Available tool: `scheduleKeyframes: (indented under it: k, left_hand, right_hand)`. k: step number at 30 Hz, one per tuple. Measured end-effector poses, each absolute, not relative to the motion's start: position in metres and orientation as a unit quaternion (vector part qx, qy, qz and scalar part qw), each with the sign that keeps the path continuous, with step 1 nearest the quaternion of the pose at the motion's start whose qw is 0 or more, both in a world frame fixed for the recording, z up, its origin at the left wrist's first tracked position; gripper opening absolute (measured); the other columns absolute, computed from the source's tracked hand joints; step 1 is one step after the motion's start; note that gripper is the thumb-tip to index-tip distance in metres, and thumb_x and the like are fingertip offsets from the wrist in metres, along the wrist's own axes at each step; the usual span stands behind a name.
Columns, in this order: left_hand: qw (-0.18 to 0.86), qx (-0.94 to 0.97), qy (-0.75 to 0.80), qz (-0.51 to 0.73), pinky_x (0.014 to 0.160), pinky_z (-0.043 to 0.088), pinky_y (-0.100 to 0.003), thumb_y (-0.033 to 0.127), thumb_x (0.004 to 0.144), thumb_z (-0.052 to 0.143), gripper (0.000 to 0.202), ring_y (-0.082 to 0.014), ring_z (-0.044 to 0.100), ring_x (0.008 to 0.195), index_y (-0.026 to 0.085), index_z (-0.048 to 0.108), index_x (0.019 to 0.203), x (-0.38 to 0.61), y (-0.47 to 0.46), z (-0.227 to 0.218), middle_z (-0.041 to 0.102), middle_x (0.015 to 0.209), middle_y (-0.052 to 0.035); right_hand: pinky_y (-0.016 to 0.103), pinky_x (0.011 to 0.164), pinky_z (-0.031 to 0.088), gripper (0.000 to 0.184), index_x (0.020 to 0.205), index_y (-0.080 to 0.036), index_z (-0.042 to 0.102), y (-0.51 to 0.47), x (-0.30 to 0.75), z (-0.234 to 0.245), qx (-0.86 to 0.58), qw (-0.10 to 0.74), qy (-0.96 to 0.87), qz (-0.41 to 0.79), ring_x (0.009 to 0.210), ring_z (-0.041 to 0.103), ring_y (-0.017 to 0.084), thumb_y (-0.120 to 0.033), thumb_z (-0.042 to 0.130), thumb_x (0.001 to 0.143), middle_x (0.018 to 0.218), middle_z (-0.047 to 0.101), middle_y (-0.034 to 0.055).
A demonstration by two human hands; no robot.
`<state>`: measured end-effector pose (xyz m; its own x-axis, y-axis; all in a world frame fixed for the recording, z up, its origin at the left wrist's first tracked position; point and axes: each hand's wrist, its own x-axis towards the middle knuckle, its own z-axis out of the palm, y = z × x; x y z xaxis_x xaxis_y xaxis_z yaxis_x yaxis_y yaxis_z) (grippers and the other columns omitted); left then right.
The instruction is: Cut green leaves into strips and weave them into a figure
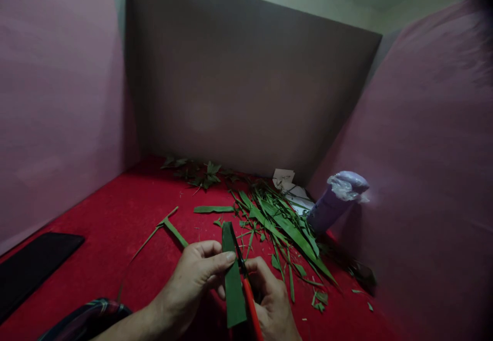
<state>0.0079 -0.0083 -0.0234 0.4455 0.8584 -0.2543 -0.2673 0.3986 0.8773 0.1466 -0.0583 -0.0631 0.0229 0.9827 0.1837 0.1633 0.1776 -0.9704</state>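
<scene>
A flat strip of green leaf (pixel 233 289) is pinched between the thumb and fingers of my left hand (pixel 198 274), standing lengthwise in front of me. My right hand (pixel 271 300) is closed round a pair of scissors with red handles (pixel 251 302). Their dark blades lie along the strip's right edge, close to my left thumb. Part of the scissors' grip is hidden by my right fingers. Just beyond my left hand, a bent leaf stalk (pixel 174 232) rests on the red surface, and a short cut leaf piece (pixel 213 209) lies farther off.
A heap of long green leaves (pixel 285 223) spreads to the right, with scraps around it. Behind it are white papers (pixel 284 176) and a leaning purple roll in clear plastic (pixel 335 202). Leafy sprigs (pixel 208 175) lie at the back. A black flat object (pixel 42 264) is at left.
</scene>
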Motion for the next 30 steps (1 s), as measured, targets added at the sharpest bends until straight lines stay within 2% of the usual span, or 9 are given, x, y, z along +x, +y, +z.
scheduleKeyframes:
  k: [13, 25, 30]
  left_hand:
    - [0.739, 0.423, 0.368, 0.373, 0.04, 0.041, -0.018, 0.031, 0.067, 0.067, 0.025, -0.0079, 0.05, 0.038, 0.013, 0.052, 0.058, 0.0083, -0.0083, -0.0227, 0.056, 0.047, 0.0012]
    - [0.749, 0.408, 0.373, 0.365, 0.036, 0.039, -0.017, 0.033, 0.062, 0.071, 0.028, -0.0069, 0.047, 0.034, 0.015, 0.05, 0.058, 0.0111, -0.0073, -0.0286, 0.055, 0.046, 0.0023]
    - [0.77, 0.384, 0.364, 0.357, 0.036, 0.039, -0.018, 0.032, 0.061, 0.072, 0.028, -0.0081, 0.049, 0.034, 0.015, 0.05, 0.057, 0.0126, -0.0101, -0.0294, 0.057, 0.046, 0.001]
  right_hand:
    - [0.021, 0.051, 0.043, 0.022, 0.083, -0.018, 0.052, -0.0555, 0.1444, -0.0616, -0.486, 0.524, -0.58, 0.392, 0.051, 0.052, 0.012, -0.031, 0.064, 0.072, 0.059, 0.059, -0.0013]
    - [0.02, 0.047, 0.042, 0.028, 0.081, -0.019, 0.05, -0.0568, 0.1458, -0.066, -0.471, 0.525, -0.575, 0.415, 0.046, 0.05, 0.012, -0.044, 0.061, 0.072, 0.053, 0.057, -0.003]
    - [0.019, 0.044, 0.039, 0.028, 0.081, -0.019, 0.05, -0.0558, 0.1462, -0.0669, -0.499, 0.519, -0.579, 0.382, 0.043, 0.048, 0.011, -0.045, 0.059, 0.074, 0.049, 0.053, -0.0047]
